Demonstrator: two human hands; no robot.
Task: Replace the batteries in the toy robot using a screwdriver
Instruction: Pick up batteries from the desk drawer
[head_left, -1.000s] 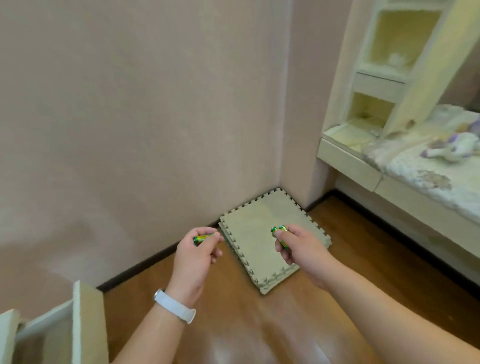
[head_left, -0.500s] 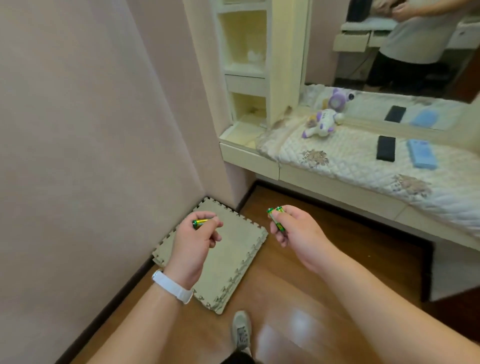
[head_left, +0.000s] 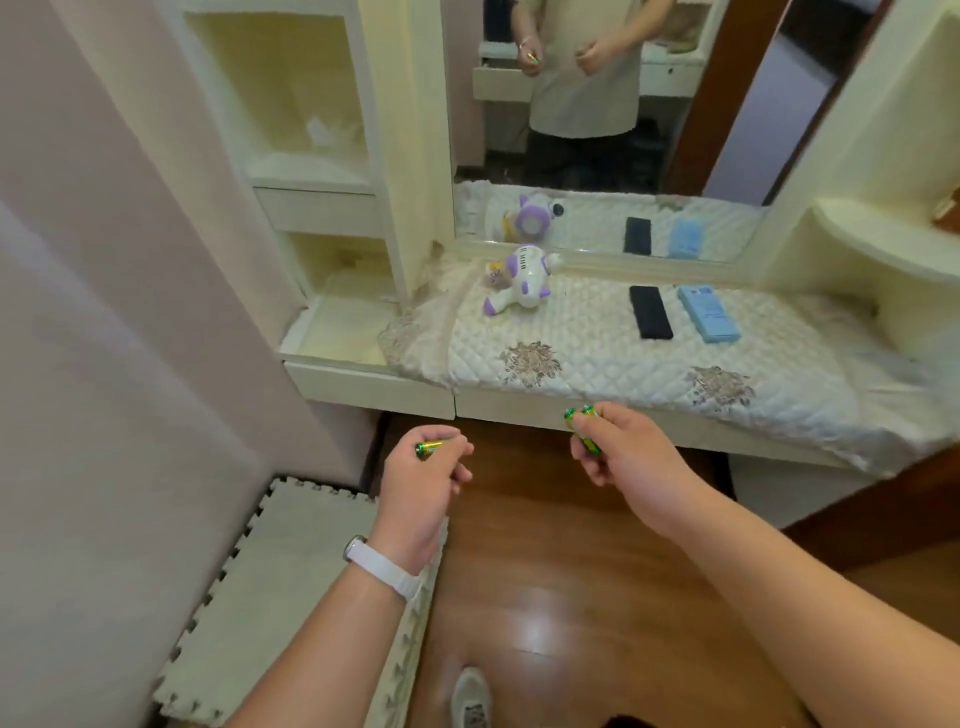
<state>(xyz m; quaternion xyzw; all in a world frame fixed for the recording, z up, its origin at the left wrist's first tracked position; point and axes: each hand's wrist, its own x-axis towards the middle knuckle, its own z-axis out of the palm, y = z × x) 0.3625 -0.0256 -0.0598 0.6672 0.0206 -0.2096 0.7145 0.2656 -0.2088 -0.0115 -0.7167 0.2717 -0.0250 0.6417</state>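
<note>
Now the left hand (head_left: 421, 480) pinches one green battery (head_left: 430, 448) and the right hand (head_left: 626, 460) grips a pair of batteries (head_left: 581, 417), while the toy robot (head_left: 519, 283) lies on the counter (head_left: 597, 345) well beyond both hands, probably light, slick hard plastic best grasped round its body.

Both bare forearms reach forward, short of the front edge of the white quilted cloth-covered dresser counter (head_left: 623, 364) and below it. The left hand (head_left: 421, 483), back upward, is curled and pinches a green-and-gold cylindrical battery (head_left: 428, 449) between thumb and forefinger; a white rubber watch strap (head_left: 384, 566) circles its wrist. The right hand (head_left: 623, 457) is nearer the counter's edge, with its fingers folded round a pair of green cylindrical batteries (head_left: 582, 421) whose ends stick out above the knuckles. The two hands are apart.
</note>
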